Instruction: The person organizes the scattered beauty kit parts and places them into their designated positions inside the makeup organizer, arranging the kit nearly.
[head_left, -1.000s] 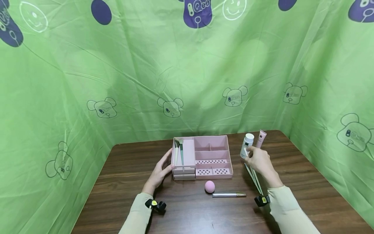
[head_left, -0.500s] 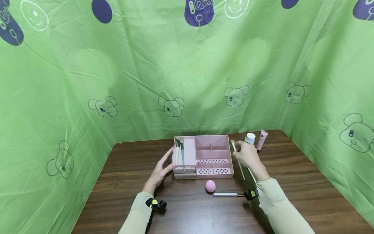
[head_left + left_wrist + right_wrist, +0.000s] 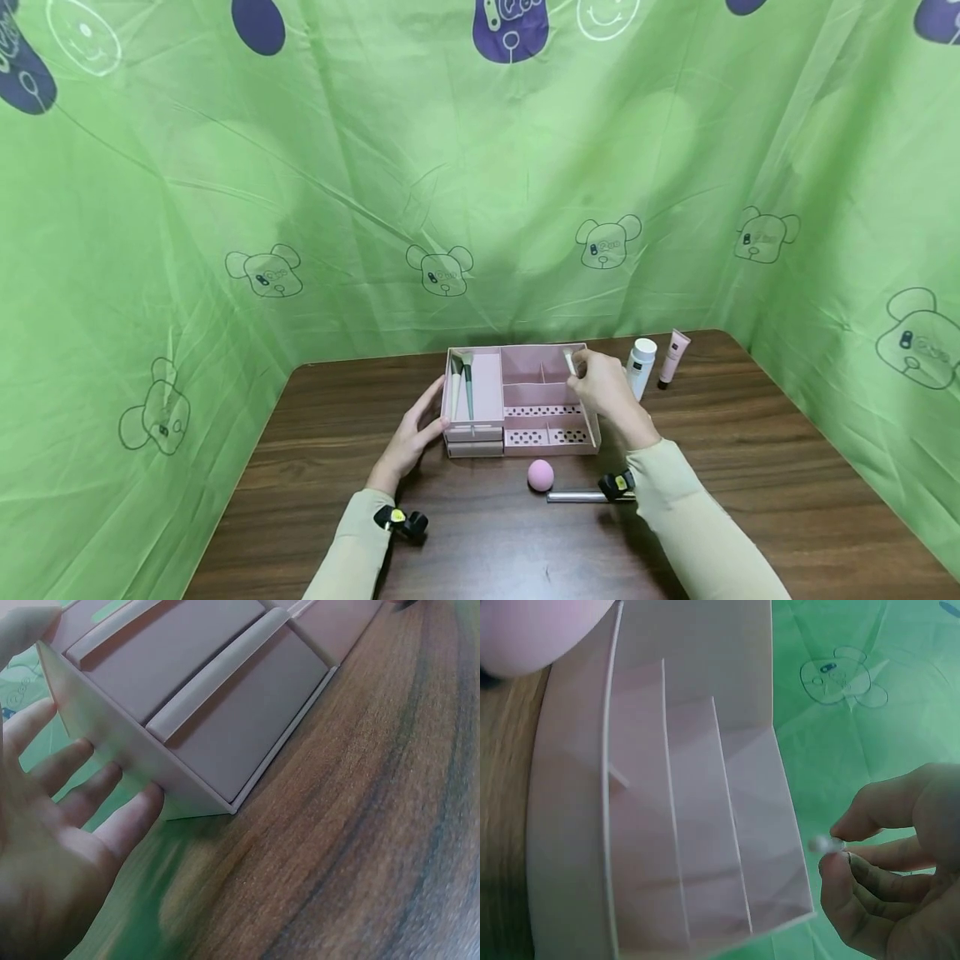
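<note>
A pink desk organizer [image 3: 487, 392] with drawers and divided compartments stands on the table. My left hand [image 3: 408, 442] rests against its left side; in the left wrist view, nearly straight fingers [image 3: 131, 821] touch the side wall and the thumb lies at the upper edge. My right hand [image 3: 611, 392] pinches a thin pale makeup brush [image 3: 569, 362] over the organizer's right compartments. The brush tip [image 3: 825, 844] looks blurred in the right wrist view, and much of its handle is hidden. A white-handled brush [image 3: 455, 392] and a green-handled brush [image 3: 469, 392] lie in the left top tray.
A pink ball [image 3: 540, 476] and a silver pen-like stick [image 3: 573, 497] lie in front of the organizer; the right wrist camera covers the stick's end. A white bottle [image 3: 641, 367] and a pink tube [image 3: 673, 358] stand behind the right hand. Green cloth [image 3: 375, 183] surrounds the table.
My right hand has carried the brush leftward, from beside the white bottle to over the organizer. The left hand stays against the organizer's side.
</note>
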Available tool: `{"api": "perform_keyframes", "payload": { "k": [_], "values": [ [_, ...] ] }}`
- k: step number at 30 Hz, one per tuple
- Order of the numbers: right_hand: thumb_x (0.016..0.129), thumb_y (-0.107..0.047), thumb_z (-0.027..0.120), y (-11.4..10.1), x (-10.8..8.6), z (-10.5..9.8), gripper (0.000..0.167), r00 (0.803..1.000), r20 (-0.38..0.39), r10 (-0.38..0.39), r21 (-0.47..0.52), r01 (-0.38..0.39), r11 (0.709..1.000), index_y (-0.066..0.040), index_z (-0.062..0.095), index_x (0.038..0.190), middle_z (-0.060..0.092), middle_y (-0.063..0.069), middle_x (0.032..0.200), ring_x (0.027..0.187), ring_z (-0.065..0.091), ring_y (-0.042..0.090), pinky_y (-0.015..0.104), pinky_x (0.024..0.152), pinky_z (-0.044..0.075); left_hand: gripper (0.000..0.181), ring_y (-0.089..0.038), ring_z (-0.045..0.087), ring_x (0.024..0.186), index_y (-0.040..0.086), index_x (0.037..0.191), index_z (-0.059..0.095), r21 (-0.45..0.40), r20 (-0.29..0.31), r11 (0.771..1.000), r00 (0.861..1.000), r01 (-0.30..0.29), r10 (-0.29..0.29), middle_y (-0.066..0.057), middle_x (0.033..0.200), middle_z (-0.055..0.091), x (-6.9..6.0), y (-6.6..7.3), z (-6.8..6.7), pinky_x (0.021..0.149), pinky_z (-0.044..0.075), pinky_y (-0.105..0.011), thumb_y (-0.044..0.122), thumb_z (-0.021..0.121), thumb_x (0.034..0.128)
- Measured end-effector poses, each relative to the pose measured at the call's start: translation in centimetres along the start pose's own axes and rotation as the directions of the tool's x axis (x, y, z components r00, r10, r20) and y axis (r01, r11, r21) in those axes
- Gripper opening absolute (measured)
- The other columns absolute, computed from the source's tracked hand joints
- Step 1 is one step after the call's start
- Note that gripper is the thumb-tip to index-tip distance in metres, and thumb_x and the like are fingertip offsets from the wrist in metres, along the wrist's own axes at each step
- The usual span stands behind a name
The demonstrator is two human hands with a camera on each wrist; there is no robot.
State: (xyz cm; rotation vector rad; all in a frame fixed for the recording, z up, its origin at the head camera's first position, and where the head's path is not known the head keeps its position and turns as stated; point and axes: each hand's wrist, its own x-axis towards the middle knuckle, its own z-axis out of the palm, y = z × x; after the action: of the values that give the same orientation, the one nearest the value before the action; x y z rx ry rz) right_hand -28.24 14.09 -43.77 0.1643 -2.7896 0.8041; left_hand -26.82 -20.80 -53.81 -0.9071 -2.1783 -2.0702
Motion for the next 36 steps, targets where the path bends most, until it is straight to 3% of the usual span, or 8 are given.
{"api": "perform_keyframes", "payload": {
  "k": [6, 17, 26, 36],
  "values": [
    [0.077, -0.015, 0.066, -1.8, 0.7, 0.7, 0.039, 1.0, 0.003, 0.006, 0.019, -0.006, 1.0, -0.008, 0.068, 0.116, 0.071, 0.003, 0.086, 0.082, 0.066, 0.028, 0.047, 0.077, 0.054, 0.068, -0.036, 0.026, 0.145, 0.009, 0.156, 0.02, -0.001, -0.002, 1.0, 1.0, 0.006, -0.006, -0.015, 0.16, 0.023, -0.2, -0.4, 0.1, 0.114, 0.031, -0.031, 0.004, 0.053, 0.097],
    [0.079, -0.012, 0.067, -4.7, 1.4, 1.7, 0.04, 1.0, 0.026, -0.005, 0.072, 0.003, 0.997, -0.004, 0.066, 0.119, 0.074, 0.006, 0.094, 0.083, 0.068, 0.024, 0.042, 0.078, 0.056, 0.068, -0.041, 0.026, 0.143, 0.006, 0.156, 0.019, 0.013, 0.004, 1.0, 1.0, -0.003, 0.003, -0.019, 0.16, 0.023, -0.1, -0.2, 0.1, 0.113, 0.032, -0.034, -0.003, 0.051, 0.0962],
    [0.079, -0.011, 0.068, -6.7, 1.6, 2.8, 0.033, 0.999, 0.011, -0.037, 0.097, 0.035, 0.995, -0.005, 0.069, 0.112, 0.074, 0.003, 0.094, 0.084, 0.069, 0.021, 0.038, 0.08, 0.057, 0.068, -0.044, 0.027, 0.142, -0.003, 0.154, 0.017, 0.026, 0.011, 0.999, 1.0, 0.023, -0.024, -0.026, 0.158, 0.022, -0.2, 2.1, 0.5, 0.114, 0.03, -0.045, -0.005, 0.051, 0.095],
    [0.08, -0.012, 0.069, -8.7, 2.4, 3.9, 0.022, 0.995, -0.032, -0.099, 0.096, 0.102, 0.99, -0.007, 0.071, 0.1, 0.073, 0.002, 0.088, 0.08, 0.068, 0.021, 0.038, 0.077, 0.056, 0.067, -0.046, 0.025, 0.142, -0.005, 0.153, 0.017, 0.036, 0.011, 0.999, 1.0, -0.005, 0.005, -0.028, 0.157, 0.021, -0.2, 2.8, 0.7, 0.113, 0.032, -0.037, -0.006, 0.05, 0.0951]
  ]
}}
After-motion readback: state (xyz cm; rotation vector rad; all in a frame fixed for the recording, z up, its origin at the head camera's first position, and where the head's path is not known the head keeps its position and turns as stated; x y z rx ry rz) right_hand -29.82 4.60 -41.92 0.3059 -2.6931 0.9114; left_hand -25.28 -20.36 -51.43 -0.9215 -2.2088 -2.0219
